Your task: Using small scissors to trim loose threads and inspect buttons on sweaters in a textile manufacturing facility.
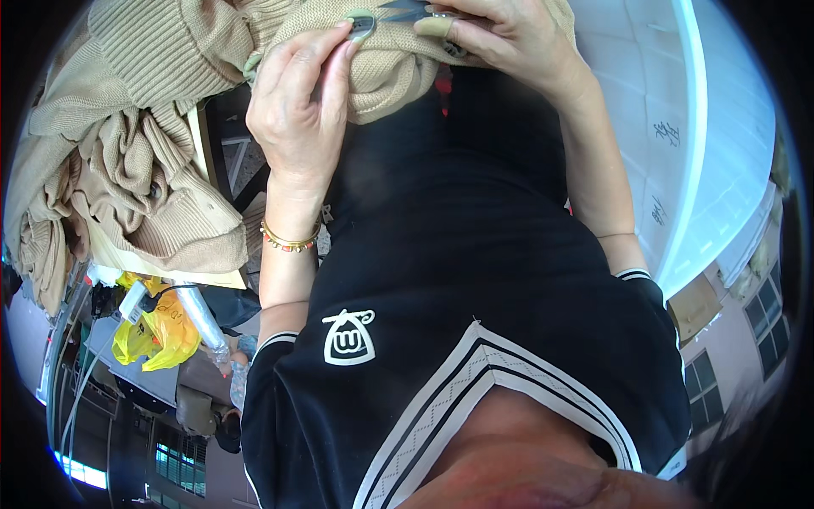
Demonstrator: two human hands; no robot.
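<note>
The knit point(394, 75) is lying bunched in front of the wearer's body, between both hands, and more ribbed beige fabric is spreading to its left. It is looking soft, limp and stretchy, probably light in any one fold, though its bulk is likely dragging; loose stitches are making it prone to snagging. A flat pinch on a doubled fold is seeming the safest hold. A beige heap point(144, 187) is sagging below and left of the knit, resting on a cream board point(182, 273).

The left hand point(297, 106) is reaching over the knit's left side, its grip nearly closed, thumb and fingertip pinching a button. The right hand point(517, 38) is working above the knit's right side, its grip curling round a dark blade point(402, 11); its palm side is hiding how tightly. The blade is pointing toward the button, looking stiff and sharp, so holding it behind the tip is making sense. The button point(362, 25) is sitting against the knit, looking hard, smooth and slippery; its rim is offering the best hold.
</note>
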